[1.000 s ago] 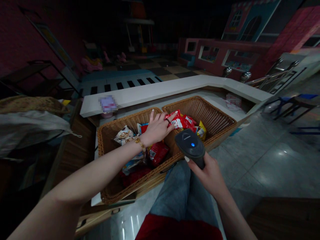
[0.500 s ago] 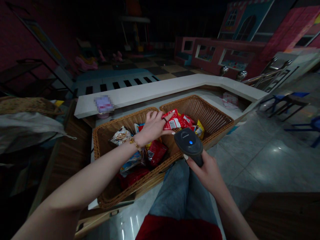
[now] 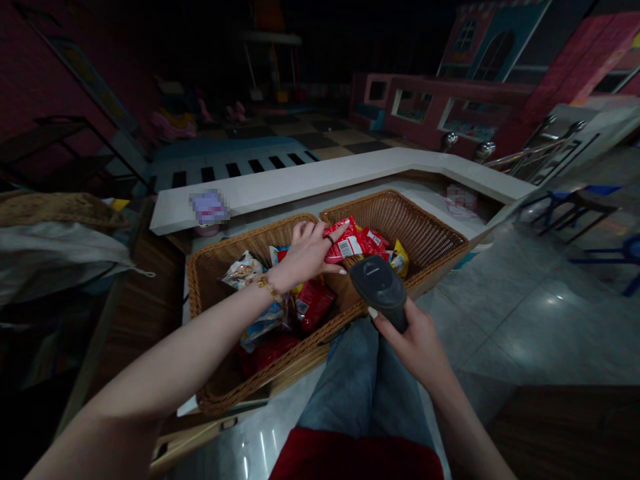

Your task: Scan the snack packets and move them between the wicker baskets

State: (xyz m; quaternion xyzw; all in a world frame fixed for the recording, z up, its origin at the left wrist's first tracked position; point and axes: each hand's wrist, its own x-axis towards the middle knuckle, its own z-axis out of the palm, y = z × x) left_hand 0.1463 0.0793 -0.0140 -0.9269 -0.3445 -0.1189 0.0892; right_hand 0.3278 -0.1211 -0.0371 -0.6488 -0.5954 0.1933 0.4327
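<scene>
My left hand (image 3: 307,250) grips a red snack packet (image 3: 345,249), with its white barcode label facing up. In my right hand (image 3: 420,340) is a dark grey barcode scanner (image 3: 379,283), its head pointed towards that packet from close by. Beneath my left wrist, a wicker basket (image 3: 203,287) contains several snack packets, among them a dark red packet (image 3: 314,305) and a white packet (image 3: 243,268). The second wicker basket (image 3: 430,233), to the right, has red packets and a yellow packet (image 3: 400,258) at its near left end.
Behind the baskets runs a raised white counter ledge (image 3: 295,185), with a blurred purple item (image 3: 209,208) at its left. A grey cloth (image 3: 60,257) lies at far left. Blue stools (image 3: 590,200) stand on the tiled floor at right.
The blue light on top of the barcode scanner has gone out. Both hands and the red snack packet have hardly moved.
</scene>
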